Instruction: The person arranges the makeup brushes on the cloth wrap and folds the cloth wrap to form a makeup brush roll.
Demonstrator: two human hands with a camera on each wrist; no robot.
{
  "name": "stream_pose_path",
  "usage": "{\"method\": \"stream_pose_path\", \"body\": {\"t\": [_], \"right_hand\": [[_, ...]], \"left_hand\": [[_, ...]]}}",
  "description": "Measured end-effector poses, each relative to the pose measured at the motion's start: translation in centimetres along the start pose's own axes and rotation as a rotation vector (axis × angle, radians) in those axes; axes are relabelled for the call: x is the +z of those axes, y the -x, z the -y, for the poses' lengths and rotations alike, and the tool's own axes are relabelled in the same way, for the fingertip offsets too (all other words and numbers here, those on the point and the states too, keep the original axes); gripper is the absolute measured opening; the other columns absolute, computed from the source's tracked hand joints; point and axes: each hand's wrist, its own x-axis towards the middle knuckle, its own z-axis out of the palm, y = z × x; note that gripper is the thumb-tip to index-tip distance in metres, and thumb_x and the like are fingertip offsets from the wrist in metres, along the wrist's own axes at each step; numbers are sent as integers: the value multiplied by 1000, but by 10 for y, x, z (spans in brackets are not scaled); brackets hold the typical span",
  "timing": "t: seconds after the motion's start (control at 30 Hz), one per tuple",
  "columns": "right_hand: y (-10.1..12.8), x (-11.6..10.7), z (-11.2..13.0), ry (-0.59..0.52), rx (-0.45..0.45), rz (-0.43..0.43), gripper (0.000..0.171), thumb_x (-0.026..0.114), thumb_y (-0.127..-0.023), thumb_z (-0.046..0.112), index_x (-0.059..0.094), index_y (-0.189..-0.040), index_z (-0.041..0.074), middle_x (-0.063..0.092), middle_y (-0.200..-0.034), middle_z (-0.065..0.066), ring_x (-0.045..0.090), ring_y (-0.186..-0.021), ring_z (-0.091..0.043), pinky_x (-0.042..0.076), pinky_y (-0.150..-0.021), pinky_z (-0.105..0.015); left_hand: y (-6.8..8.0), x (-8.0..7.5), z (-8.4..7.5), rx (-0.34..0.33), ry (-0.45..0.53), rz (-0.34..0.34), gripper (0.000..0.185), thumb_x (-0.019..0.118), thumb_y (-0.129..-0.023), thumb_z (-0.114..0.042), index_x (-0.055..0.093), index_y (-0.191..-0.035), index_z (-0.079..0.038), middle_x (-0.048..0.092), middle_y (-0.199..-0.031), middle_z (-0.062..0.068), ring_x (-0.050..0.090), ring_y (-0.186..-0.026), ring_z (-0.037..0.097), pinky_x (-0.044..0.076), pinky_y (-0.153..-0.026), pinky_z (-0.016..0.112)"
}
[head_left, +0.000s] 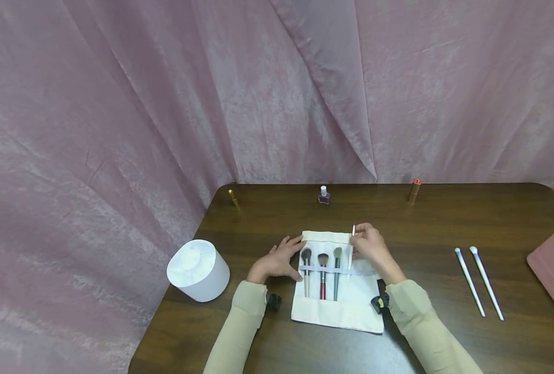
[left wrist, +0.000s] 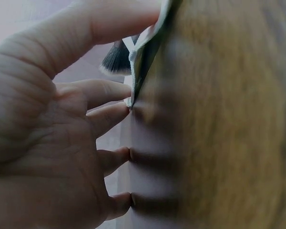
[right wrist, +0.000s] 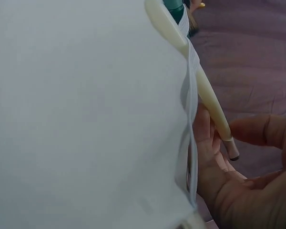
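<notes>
You're pinching a white brush (head_left: 350, 256) at the elastic (head_left: 363, 272) with your right hand (head_left: 372, 248), left hand (head_left: 279, 261) resting spread at the brush roll (head_left: 358, 314) edge, three brushes (head_left: 322, 287) sitting slotted between hands, two loose brushes (head_left: 488, 284) lying rightward, likely remaining.

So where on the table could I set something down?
The table is bare between the right hand and the two loose brushes, and along the back between the polish and the lipstick. It's crowded on the cloth: three brushes under the strap, the right hand holding a stick, and the left hand at the edge.
</notes>
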Motion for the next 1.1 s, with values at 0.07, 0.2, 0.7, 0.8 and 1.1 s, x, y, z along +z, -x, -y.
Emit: {"method": "stream_pose_path", "body": {"t": [0.07, 0.2, 0.7, 0.8, 1.1], "right_hand": [[0, 1, 0, 4, 17, 5, 42, 49, -100, 6, 39, -137, -12, 57, -121, -32, 63, -81, -25, 58, -67, -33], [2, 2, 0, 3, 38, -2, 37, 47, -103, 9, 42, -133, -12, 59, -115, -31, 63, -77, -24, 58, -64, -33], [3, 2, 0, 84, 71, -41, 27, 55, -101, 14, 59, -114, -10, 62, -89, -16, 63, -65, -18, 57, -59, -28], [3, 2, 1, 94, 69, -51, 24, 57, -99, 12, 62, -109, -9, 61, -87, -15, 61, -66, -18, 57, -60, -27], [6, 2, 1, 112, 69, -24, 19, 59, -97, 7, 64, -105, -10, 61, -78, -12, 58, -62, -17, 54, -57, -27]], "left_hand": [[0, 0, 0, 1, -7, 0, 96, 87, -78, -17, 35, -159, -13, 18, -168, 2, 4, -155, 31, 6, -119, 60], [-1, 1, 1, 2, -22, 3, 97, 87, -79, -18, 34, -159, -14, 18, -168, 2, 4, -155, 31, 7, -119, 60], [1, 1, 0, 7, -18, 2, 94, 85, -81, -19, 34, -159, -13, 18, -168, 3, 4, -154, 33, 7, -119, 61], [0, 1, 1, 2, -26, -3, 90, 83, -84, -20, 34, -160, -15, 18, -168, 1, 3, -155, 32, 7, -119, 60], [0, 1, 2, 1, -52, 11, 84, 76, -90, -22, 31, -161, -15, 14, -169, -2, 0, -154, 33, 6, -119, 62]]}}
